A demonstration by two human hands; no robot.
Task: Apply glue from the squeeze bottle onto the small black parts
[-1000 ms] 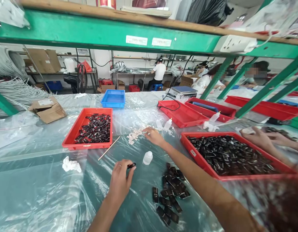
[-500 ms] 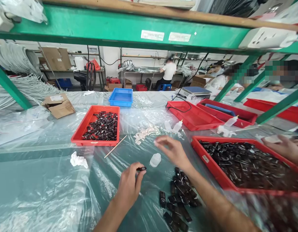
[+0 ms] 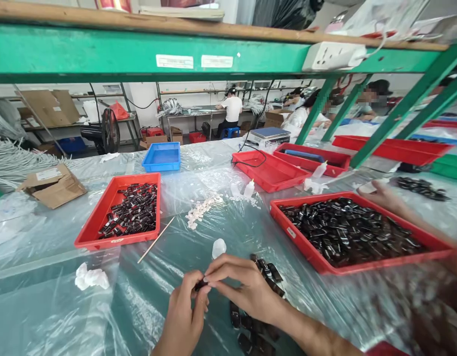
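Observation:
My left hand point(image 3: 184, 312) pinches a small black part point(image 3: 199, 285) between thumb and fingers, low in the middle of the view. My right hand point(image 3: 243, 286) meets it from the right, its fingertips pressed on the same part; whatever it carries is too small to see. A loose heap of black parts point(image 3: 261, 296) lies under and just right of my right hand. A small white bottle point(image 3: 218, 247) stands just beyond my hands. Farther back lies a row of small white pieces point(image 3: 199, 210).
A red tray point(image 3: 87, 232) of black parts sits at left, a larger full red tray point(image 3: 298, 242) at right. A wooden stick point(image 3: 156, 240), a white wad point(image 3: 91, 278), a blue tray point(image 3: 162, 158), a cardboard box point(image 3: 52, 185). Another person's hand point(image 3: 380, 194) at right. Green shelf beam point(image 3: 139, 57) overhead.
My right hand has come back from the white pieces to my left hand, and its fingers now press on the black part held there. The left hand has stayed low in view.

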